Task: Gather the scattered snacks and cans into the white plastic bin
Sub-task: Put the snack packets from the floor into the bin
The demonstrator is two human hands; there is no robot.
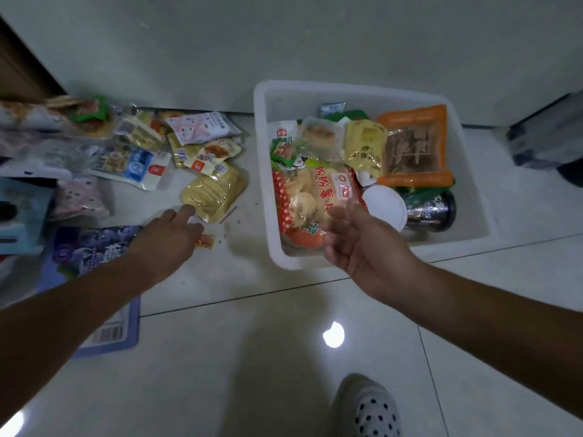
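- Head view, left hand (172,228): it reaches low over the floor. The forefinger lies straight, its tip at the near corner of the yellow packet (214,192). The other fingers curl down at a small orange snack (204,240). You cannot tell whether they have pinched it.
- Head view, right hand (350,238): released, palm turned inward, fingers spread and blurred over the near rim of the white bin (262,152). It carries nothing.
- Where the work lies: the bin is well filled, with a big chip bag (315,197), an orange packet (416,146) and a dark can (432,211) lying on its side. The scattered packets (142,146) and a large purple bag (91,247), partly under your left forearm, are on the floor left of the bin.
- Handling, as a judgement: the yellow packet looks like a light, soft pouch of slick film. Take it by a sealed edge or corner, or pinch across the middle; it should not need care against breaking. The small orange snack is tiny and flat, so expect a fingertip pinch or a slide to lift it. The chip bag is puffed and crushable, so lay things on it gently.
- Surface: the floor (252,342) is glossy pale tile with dark grout lines, a bright lamp glare and a few crumbs near the snack. Film packets will likely skid on it.
- Room: the bin sits against a plain pale wall (284,42). A spotted shoe (369,411) stands at the bottom edge.
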